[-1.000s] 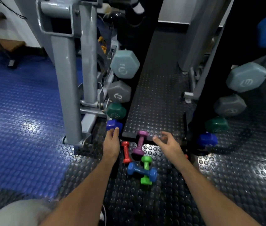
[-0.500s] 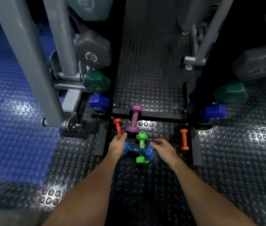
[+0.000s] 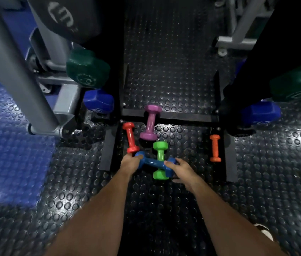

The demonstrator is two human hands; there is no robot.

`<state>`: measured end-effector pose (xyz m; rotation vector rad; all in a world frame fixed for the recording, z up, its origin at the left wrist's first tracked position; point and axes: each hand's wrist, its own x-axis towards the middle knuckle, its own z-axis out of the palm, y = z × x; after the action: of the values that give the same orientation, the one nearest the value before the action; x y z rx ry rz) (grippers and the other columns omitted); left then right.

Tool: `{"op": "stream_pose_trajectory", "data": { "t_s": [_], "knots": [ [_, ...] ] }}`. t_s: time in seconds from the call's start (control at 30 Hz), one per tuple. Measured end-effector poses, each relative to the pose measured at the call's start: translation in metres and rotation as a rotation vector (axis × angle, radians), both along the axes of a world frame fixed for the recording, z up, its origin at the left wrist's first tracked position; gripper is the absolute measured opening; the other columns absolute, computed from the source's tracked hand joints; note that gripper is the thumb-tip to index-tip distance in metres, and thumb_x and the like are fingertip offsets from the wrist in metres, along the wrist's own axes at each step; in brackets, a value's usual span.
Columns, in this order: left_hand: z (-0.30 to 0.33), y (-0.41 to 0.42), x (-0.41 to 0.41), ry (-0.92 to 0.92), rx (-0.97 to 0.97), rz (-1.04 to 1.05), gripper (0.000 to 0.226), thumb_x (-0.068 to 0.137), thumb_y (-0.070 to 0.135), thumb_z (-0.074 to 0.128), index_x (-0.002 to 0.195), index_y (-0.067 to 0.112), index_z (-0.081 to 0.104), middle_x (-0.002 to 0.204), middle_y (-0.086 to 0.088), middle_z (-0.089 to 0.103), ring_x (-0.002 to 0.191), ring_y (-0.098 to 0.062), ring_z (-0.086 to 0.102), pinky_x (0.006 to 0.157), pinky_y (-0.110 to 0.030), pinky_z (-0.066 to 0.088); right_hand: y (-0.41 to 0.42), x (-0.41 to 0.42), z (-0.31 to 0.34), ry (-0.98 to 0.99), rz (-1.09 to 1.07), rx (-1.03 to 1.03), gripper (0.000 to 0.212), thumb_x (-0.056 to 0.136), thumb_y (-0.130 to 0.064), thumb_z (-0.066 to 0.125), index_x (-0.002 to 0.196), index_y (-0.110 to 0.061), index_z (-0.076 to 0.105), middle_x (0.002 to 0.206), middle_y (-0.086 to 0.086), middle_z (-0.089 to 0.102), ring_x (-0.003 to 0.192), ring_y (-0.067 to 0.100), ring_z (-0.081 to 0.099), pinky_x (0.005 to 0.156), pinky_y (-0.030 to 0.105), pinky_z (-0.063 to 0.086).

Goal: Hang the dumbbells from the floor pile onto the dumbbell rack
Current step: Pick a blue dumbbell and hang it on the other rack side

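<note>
Head view: both my hands are down at the floor pile. Left hand [image 3: 130,162] has fingers curled onto the left head of the blue dumbbell [image 3: 154,163]. Right hand [image 3: 180,168] has fingers curled over its right head. Whether it is off the floor, I cannot tell.

Blue dumbbell: small, glossy coated, hex heads, lying roughly left-right across the green dumbbell [image 3: 160,159]. Green one runs front-back under it, bright lime, same hex shape, one head showing above the blue handle and one below.

Red dumbbell [image 3: 130,137] lies on the studded black floor mat [image 3: 164,71] just left of the green one, its near head touching or just beside my left hand. Purple dumbbell [image 3: 150,123] is just beyond, its far head resting on the black crossbar of the dumbbell rack [image 3: 188,118] base. Orange dumbbell [image 3: 215,147] lies alone well to the right, inside the rack's right foot.

Rack's lowest pegs carry larger hex dumbbells: dark blue hex dumbbell [image 3: 99,102] and dark green hex dumbbell [image 3: 87,72] on the left side, with matching heads at the right edge. Grey machine post [image 3: 16,71] stands at left on the blue mat [image 3: 7,154].
</note>
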<state>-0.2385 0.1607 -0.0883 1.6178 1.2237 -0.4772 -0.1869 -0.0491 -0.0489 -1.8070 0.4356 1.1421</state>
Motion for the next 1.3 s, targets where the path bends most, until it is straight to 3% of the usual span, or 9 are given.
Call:
{"op": "stream_pose_trajectory", "data": {
  "t_s": [0.23,0.43,0.53,0.63,0.83,0.93,1.1,1.2,1.3],
  "knots": [
    [-0.005,-0.013,0.006,0.0,0.057,-0.009,0.038,0.091,0.026,0.073,0.121,0.003,0.069,0.112,-0.015,0.072,0.102,-0.032,0.069,0.093,-0.037,0.056,-0.003,0.001,-0.011,0.001,-0.053,0.039,0.043,0.094,-0.03,0.075,0.128,-0.008,0.061,0.123,0.011,0.067,0.1,0.02,0.066,0.091,0.042,0.059],
    [-0.001,-0.016,-0.002,0.002,0.06,0.034,0.036,0.088,0.027,0.079,0.114,0.004,0.07,0.105,-0.014,0.072,0.096,-0.029,0.07,0.087,-0.034,0.056,-0.005,0.002,0.004,-0.095,-0.042,0.062,0.029,0.094,-0.023,0.075,0.12,-0.014,0.065,0.106,0.003,0.069,0.087,0.013,0.066,0.063,0.022,0.054],
    [0.008,-0.02,-0.005,-0.037,0.066,0.122,0.032,0.083,0.025,0.084,0.104,0.005,0.069,0.099,-0.014,0.072,0.089,-0.029,0.069,0.084,-0.037,0.057,-0.005,0.008,0.017,-0.177,-0.009,0.084,0.032,0.089,-0.028,0.081,0.117,-0.021,0.069,0.113,0.003,0.073,0.095,0.017,0.072,0.077,0.027,0.061],
    [0.021,-0.02,-0.007,-0.152,0.005,0.293,0.023,0.082,0.019,0.084,0.091,0.011,0.064,0.1,-0.016,0.071,0.082,-0.025,0.065,0.084,-0.041,0.058,0.0,0.022,0.039,-0.238,0.043,0.114,0.033,0.084,-0.027,0.085,0.112,-0.027,0.068,0.113,-0.001,0.073,0.103,0.019,0.072,0.093,0.037,0.06],
    [0.079,-0.01,-0.009,-0.382,-0.03,0.498,0.016,0.091,0.016,0.075,0.096,0.012,0.061,0.09,-0.007,0.066,0.083,-0.021,0.062,0.086,-0.046,0.055,0.023,0.047,0.106,-0.346,0.261,0.114,0.071,0.081,-0.032,0.088,0.144,-0.023,0.055,0.129,-0.001,0.064,0.104,0.009,0.065,0.08,0.017,0.049],
    [0.117,0.005,-0.006,-0.541,-0.041,0.569,0.014,0.093,0.009,0.073,0.096,0.018,0.062,0.097,-0.008,0.068,0.087,-0.022,0.065,0.085,-0.044,0.055,0.034,0.054,0.149,-0.358,0.352,0.189,0.063,0.079,-0.019,0.089,0.135,-0.018,0.059,0.126,-0.001,0.065,0.102,0.007,0.064,0.07,0.006,0.046],
    [0.179,0.034,-0.004,-0.688,0.059,0.574,0.014,0.093,0.004,0.069,0.097,0.016,0.064,0.092,-0.011,0.067,0.084,-0.023,0.06,0.081,-0.043,0.052,0.056,0.044,0.219,-0.476,0.457,0.201,0.063,0.069,-0.016,0.095,0.123,-0.02,0.063,0.122,-0.004,0.066,0.113,0.014,0.063,0.081,0.014,0.048],
    [0.215,0.048,-0.009,-0.76,0.149,0.574,0.012,0.093,0.006,0.07,0.1,0.014,0.064,0.094,-0.015,0.068,0.084,-0.023,0.06,0.081,-0.04,0.051,0.071,0.029,0.259,-0.564,0.452,0.23,0.057,0.071,-0.008,0.093,0.12,-0.013,0.064,0.121,0.0,0.068,0.097,-0.001,0.063,0.068,0.004,0.047],
    [0.255,0.066,-0.01,-0.841,0.185,0.592,0.014,0.096,0.002,0.066,0.105,0.011,0.062,0.092,-0.009,0.066,0.082,-0.019,0.058,0.079,-0.03,0.05,0.09,0.015,0.296,-0.658,0.427,0.258,0.058,0.068,-0.008,0.095,0.118,-0.012,0.066,0.11,-0.005,0.071,0.085,-0.008,0.065,0.065,0.005,0.048]
  ]
}}
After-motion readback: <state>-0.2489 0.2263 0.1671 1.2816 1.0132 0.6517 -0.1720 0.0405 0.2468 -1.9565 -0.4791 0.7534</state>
